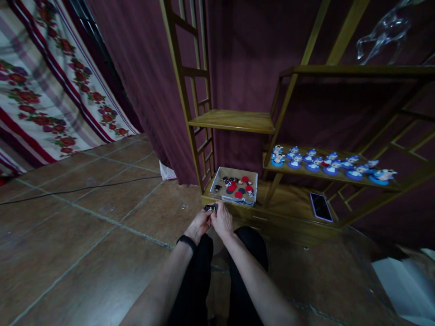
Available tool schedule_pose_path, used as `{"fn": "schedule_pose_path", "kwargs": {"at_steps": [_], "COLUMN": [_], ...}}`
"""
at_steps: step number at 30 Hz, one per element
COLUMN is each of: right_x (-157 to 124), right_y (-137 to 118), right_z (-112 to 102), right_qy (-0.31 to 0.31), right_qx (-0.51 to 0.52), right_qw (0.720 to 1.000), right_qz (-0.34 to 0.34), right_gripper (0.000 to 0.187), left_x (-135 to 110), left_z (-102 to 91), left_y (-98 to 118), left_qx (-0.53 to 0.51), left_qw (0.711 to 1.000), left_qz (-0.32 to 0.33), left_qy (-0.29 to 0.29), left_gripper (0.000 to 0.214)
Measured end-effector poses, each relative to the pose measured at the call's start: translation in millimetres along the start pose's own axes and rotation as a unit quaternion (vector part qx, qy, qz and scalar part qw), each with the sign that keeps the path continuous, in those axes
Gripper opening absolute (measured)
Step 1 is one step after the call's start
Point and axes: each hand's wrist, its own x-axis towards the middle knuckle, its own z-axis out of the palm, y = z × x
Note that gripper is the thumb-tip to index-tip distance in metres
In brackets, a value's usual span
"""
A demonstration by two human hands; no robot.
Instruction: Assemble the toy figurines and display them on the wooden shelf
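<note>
**Inspector:** Hands first. What is their condition?

**Observer:** The left hand and right hand are brought together, touching at the fingers. They jointly pinch a small dark piece between the fingertips. The piece is too small and dim to identify further. A black wristband sits on the left wrist.

**Inspector:** Location of that piece?

**Observer:** It is held above the tiled floor, just in front of the bottom board of a wooden shelf unit and near a shallow cardboard box.

**Inspector:** Contents of the box?

**Observer:** Small red and black figures, loosely heaped. Details cannot be made out.

**Inspector:** Other items on the unit?

**Observer:** A row of blue-based figurines stands on the middle board to the right. A smartphone lies flat on the bottom board beneath them, well apart from the box. A clear glass ornament stands on the top board.

**Inspector:** Surroundings?

**Observer:** A maroon curtain hangs behind the unit, with a floral striped cloth at far left. A dark cable runs across the floor.
</note>
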Motion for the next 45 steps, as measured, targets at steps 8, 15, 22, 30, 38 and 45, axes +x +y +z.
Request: {"fn": "schedule_pose_path", "kwargs": {"at_steps": [8,15,22,30,38,45], "right_x": [2,9,1,2,2,5], "right_y": [9,22,14,2,4,6], "right_z": [5,9,-3,-10,-1,7], "right_qy": [-0.002,0.01,-0.042,-0.001,0.002,0.022], "right_qx": [0.032,0.12,0.16,0.059,-0.01,-0.027], "right_qw": [0.999,0.992,0.986,0.997,0.999,0.999], "right_qz": [0.032,0.039,-0.001,-0.045,-0.049,-0.023], "right_gripper": [0.033,0.043,0.05,0.029,0.021,0.019], "left_x": [-1,-6,-9,-21,-15,-4], "left_z": [-1.7,3.8,5.5,9.1,5.4,0.6], "left_y": [-3,-3,0,-4,-4,-13], "left_qx": [0.026,0.038,0.067,0.043,0.115,0.162], "left_qw": [1.0,0.987,0.97,0.978,0.957,0.927], "left_qz": [0.007,0.13,0.201,0.194,0.257,0.329], "left_qy": [-0.016,0.088,0.121,0.061,0.065,0.074], "left_gripper": [0.011,0.011,0.01,0.02,0.016,0.014]}}
